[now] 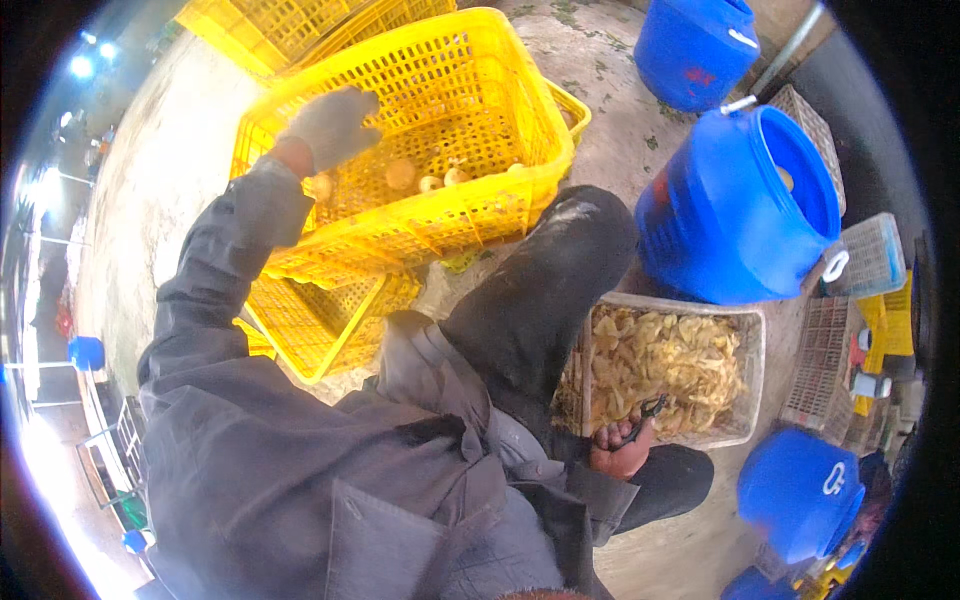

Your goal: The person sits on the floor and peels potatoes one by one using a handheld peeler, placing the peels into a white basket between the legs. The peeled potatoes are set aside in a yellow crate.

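My left hand (334, 129), in a grey glove, is spread over the left part of a large yellow perforated plastic crate (450, 210), with nothing visible in its grasp. Several pale, rounded vegetables or roots (400, 174) lie on the crate's floor. My bare right hand (624, 442) is closed around a small dark hand tool (651, 411), which looks like a peeler or pruning shears; its exact kind cannot be told. This hand is at the near edge of a whitish plastic crate (760, 360) full of yellowish peelings (667, 360).
More yellow crates stand behind and below the large one (330, 360). An upright-tilted blue drum (720, 210) with a pale object inside, another blue drum (694, 52) and a third (795, 495) stand on the right. Mesh crates (817, 360) line the right side.
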Demonstrator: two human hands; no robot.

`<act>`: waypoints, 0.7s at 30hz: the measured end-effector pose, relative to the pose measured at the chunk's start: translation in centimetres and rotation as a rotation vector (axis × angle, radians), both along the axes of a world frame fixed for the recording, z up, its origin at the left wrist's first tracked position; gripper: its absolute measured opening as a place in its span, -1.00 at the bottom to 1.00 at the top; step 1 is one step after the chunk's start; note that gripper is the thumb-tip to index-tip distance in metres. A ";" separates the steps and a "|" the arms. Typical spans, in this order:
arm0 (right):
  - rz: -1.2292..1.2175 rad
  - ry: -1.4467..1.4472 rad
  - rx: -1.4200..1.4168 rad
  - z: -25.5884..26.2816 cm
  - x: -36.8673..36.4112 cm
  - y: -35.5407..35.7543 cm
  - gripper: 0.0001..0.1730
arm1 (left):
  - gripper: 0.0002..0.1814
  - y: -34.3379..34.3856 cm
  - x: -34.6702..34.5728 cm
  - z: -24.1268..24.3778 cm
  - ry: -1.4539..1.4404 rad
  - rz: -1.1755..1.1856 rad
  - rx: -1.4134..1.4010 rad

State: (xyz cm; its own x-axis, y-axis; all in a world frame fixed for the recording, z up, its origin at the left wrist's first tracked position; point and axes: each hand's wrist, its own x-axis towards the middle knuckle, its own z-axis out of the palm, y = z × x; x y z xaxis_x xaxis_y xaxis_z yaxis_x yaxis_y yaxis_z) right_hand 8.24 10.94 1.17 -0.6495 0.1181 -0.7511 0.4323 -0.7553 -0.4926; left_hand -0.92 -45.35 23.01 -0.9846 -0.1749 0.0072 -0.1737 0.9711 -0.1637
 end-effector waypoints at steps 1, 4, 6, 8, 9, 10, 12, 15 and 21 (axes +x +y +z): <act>0.011 -0.030 0.019 0.5 -0.3 -0.4 -0.64 | -0.63 -1.6 -0.1 -1.6 -0.113 0.015 -0.003; 0.052 -0.098 0.048 0.7 -0.8 -1.1 -0.67 | -0.61 -5.7 0.0 -6.7 -0.329 0.043 0.043; 0.047 -0.108 0.054 -0.8 -0.5 -0.8 -0.69 | -0.60 -7.7 -0.3 -8.3 -0.487 0.095 0.043; 0.106 -0.132 0.126 -0.7 -0.8 -1.3 -0.69 | -0.60 -12.6 0.4 -11.3 -0.570 0.125 0.023; 0.133 -0.144 0.169 -0.5 -0.9 -1.6 -0.69 | -0.57 -14.8 0.0 -12.7 -0.644 0.163 -0.019; 0.142 -0.177 0.237 0.2 -1.2 -2.6 -0.68 | -0.55 -16.5 -0.1 -12.5 -0.558 0.160 0.001; 0.172 -0.237 0.371 1.6 -1.8 -4.4 -0.65 | -0.51 -19.7 0.6 -12.3 -0.414 0.214 0.067; 0.260 -0.210 0.296 0.2 -2.2 -3.6 -0.62 | -0.46 -23.1 2.2 -13.3 -0.299 0.330 0.132; 0.243 -0.242 0.488 -0.1 -2.8 -6.4 -0.59 | -0.51 -22.7 -0.2 -15.0 -0.541 0.343 0.052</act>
State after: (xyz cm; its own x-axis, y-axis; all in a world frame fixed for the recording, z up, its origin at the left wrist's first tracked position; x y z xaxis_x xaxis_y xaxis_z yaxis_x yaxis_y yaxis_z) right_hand 5.47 4.58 1.09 -0.5183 0.3564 -0.7774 0.7079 -0.3312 -0.6239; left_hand -1.07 -68.03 8.02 -0.7348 -0.4671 -0.4919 -0.3817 0.8841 -0.2694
